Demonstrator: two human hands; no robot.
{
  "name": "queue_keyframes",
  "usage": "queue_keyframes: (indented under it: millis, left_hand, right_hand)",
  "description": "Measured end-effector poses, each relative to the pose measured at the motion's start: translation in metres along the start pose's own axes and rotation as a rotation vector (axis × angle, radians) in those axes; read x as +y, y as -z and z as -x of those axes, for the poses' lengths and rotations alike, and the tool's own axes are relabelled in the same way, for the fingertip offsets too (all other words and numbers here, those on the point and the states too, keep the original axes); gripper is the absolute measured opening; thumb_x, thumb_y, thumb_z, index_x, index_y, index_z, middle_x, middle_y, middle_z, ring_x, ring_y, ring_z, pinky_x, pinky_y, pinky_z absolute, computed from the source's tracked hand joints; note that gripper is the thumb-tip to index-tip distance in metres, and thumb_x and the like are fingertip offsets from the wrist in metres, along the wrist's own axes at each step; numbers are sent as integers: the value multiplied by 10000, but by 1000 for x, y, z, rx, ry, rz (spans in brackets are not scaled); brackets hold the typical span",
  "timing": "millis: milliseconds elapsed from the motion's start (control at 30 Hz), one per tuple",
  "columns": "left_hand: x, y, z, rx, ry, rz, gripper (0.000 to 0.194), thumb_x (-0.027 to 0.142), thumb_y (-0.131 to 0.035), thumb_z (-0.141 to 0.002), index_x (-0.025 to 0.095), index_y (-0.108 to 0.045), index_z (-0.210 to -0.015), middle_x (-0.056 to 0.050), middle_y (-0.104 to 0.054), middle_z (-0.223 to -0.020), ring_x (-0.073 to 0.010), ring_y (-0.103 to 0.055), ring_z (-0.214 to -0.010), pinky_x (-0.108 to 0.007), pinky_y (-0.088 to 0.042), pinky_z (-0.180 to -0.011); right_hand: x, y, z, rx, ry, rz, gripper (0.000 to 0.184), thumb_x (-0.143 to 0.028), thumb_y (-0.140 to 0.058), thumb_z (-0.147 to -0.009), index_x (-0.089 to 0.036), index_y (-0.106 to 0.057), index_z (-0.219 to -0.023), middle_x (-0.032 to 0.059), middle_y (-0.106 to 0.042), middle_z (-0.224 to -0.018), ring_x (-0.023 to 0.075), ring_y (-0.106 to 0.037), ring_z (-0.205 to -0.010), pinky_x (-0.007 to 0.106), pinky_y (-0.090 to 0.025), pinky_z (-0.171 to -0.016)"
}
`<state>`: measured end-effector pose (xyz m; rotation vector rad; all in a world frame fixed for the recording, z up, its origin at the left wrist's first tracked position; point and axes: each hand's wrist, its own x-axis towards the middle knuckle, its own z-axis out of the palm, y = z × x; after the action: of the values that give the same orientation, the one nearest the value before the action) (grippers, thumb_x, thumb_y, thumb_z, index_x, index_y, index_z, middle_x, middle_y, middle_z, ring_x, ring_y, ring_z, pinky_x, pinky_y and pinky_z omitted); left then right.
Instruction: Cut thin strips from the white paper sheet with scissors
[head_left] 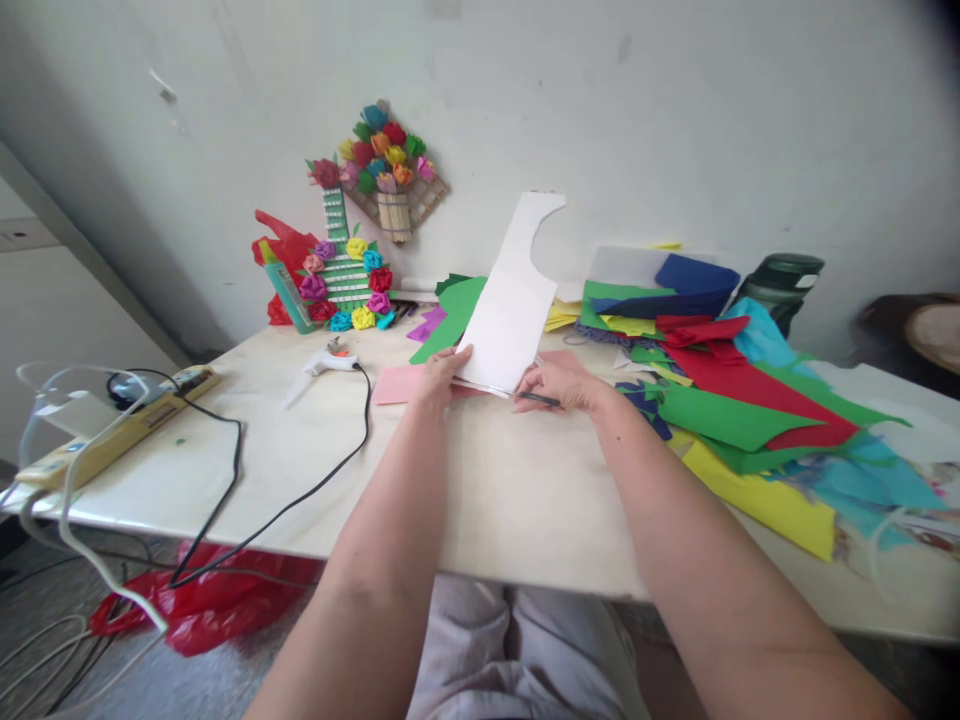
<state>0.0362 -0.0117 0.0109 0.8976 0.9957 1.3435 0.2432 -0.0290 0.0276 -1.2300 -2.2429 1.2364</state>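
Note:
A white board point(508, 300) with a rounded notch cut in its right side stands tilted above the table in front of me. My left hand point(445, 370) grips its lower left corner, thumb on the front face. At the lower right corner is my right hand point(553, 386), its fingers closed around a slim black pen-like tool point(538, 399) and close against the board's edge. The tool's exact kind and its tip are too small to make out. Pink paper point(397, 385) lies on the table behind both hands.
A white glue gun point(324, 364) with a black cord lies left, near a power strip point(120, 425). Paper-flower crafts point(349, 270) and a green glue bottle point(289, 290) stand behind. Coloured paper point(750, 410) heaps at right, before a dark green bottle point(780, 285).

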Motion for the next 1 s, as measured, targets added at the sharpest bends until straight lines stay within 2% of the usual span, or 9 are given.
queue_keyframes:
  millis: [333, 467, 700, 1000]
  left_hand:
    - [1, 1, 1, 21, -15, 23, 277, 256, -750, -540, 150, -603, -750, -42, -649, -671, -200, -626, -653, -350, -528, -661]
    - [6, 0, 5, -16, 8, -26, 298, 284, -747, -543, 132, -621, -767, -67, -658, -670, -207, -625, -634, -344, -533, -638]
    - [7, 1, 7, -39, 9, -85, 280, 300, -733, -571, 136, -631, -774, -63, -664, -678, -186, -618, -606, -314, -521, -614]
    - [2, -1, 2, -32, -1, -74, 309, 309, -741, -547, 139, -617, -773, -40, -645, -651, -157, -575, -523, -284, -495, -496]
  right_hand:
    - [-5, 2, 4, -10, 8, 9, 389, -471, -719, -545, -125, -592, -670, -71, -413, -419, 32, -335, -348, 169, -239, -335]
    - [-7, 3, 6, -12, -26, 2, 403, -468, -732, -523, -123, -601, -685, -61, -448, -444, 29, -353, -358, 169, -248, -343]
    - [-3, 2, 6, -33, -65, -29, 439, -497, -736, -503, -120, -615, -693, -48, -464, -456, 42, -377, -379, 176, -279, -344]
    - [3, -2, 0, -74, -53, -6, 458, -558, -695, -533, -125, -588, -634, -47, -449, -438, 43, -378, -355, 186, -287, -348]
